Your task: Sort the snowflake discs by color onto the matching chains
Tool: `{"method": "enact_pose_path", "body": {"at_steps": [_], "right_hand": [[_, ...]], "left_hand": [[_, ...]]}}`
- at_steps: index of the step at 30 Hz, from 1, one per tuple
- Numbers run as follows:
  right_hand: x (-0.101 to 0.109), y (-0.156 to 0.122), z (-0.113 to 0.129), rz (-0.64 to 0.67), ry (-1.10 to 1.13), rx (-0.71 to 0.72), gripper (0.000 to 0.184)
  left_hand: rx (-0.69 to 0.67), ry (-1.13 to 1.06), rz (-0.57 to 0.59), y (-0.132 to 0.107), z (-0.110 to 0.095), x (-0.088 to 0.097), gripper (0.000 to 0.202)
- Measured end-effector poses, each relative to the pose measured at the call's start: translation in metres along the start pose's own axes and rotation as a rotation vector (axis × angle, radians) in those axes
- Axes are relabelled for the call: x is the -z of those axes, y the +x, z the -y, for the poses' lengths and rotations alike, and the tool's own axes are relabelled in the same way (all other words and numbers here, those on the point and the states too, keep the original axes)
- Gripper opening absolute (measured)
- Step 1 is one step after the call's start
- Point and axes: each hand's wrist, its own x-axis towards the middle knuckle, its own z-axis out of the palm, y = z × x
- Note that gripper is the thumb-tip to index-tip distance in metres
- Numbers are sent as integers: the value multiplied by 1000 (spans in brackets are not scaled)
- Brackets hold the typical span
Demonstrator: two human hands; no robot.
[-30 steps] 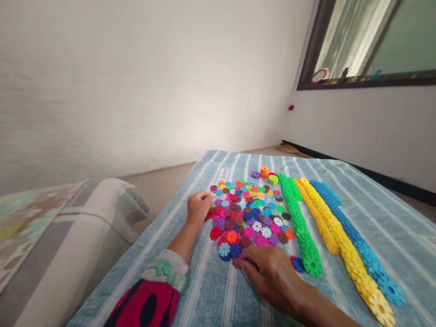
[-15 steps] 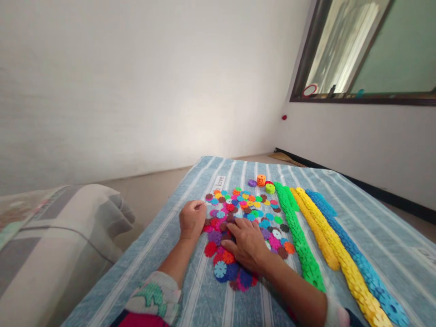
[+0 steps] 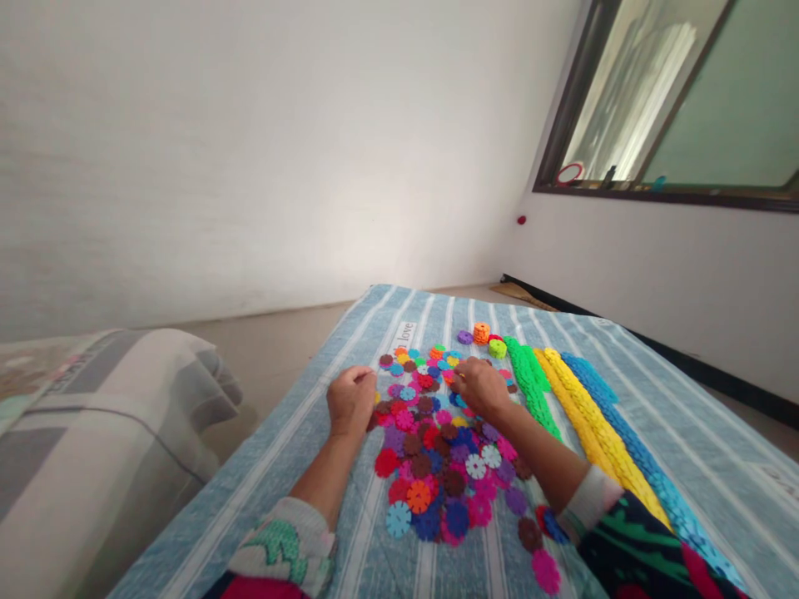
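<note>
Loose flower-shaped plastic discs (image 3: 430, 453) in many colours lie scattered in a flat pile on the striped cloth. My left hand (image 3: 353, 401) rests at the left edge of the pile, its fingers curled closed. A small yellow edge shows beside its fingertips, but what the hand holds is hidden. Over the far right part of the pile, my right hand (image 3: 482, 387) reaches down with fingers bent together onto the discs. Whether a disc is between them, I cannot make out.
Right of the pile run long rows of green discs (image 3: 530, 387), yellow discs (image 3: 599, 424) and blue discs (image 3: 662, 466). Small stacks stand beyond it, including an orange stack (image 3: 481, 333) and a lime stack (image 3: 497, 348). A covered bulky object (image 3: 125, 433) is at the left.
My right hand has moved away from me, from the middle of the pile to its far right part, and its spread fingers have drawn together. My left hand stays in place.
</note>
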Motion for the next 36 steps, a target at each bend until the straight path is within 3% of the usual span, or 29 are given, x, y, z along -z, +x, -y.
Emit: {"method": "enact_pose_path", "body": {"at_steps": [5, 17, 36], "right_hand": [[-6, 27, -26, 45, -16, -91, 30], [-19, 47, -39, 164, 122, -1, 24], [-26, 45, -55, -6, 244, -74, 15]], "left_hand": [[3, 5, 20, 1, 3, -2, 25], [-21, 40, 66, -1, 5, -4, 24], [-55, 136, 127, -1, 1, -3, 24]]}}
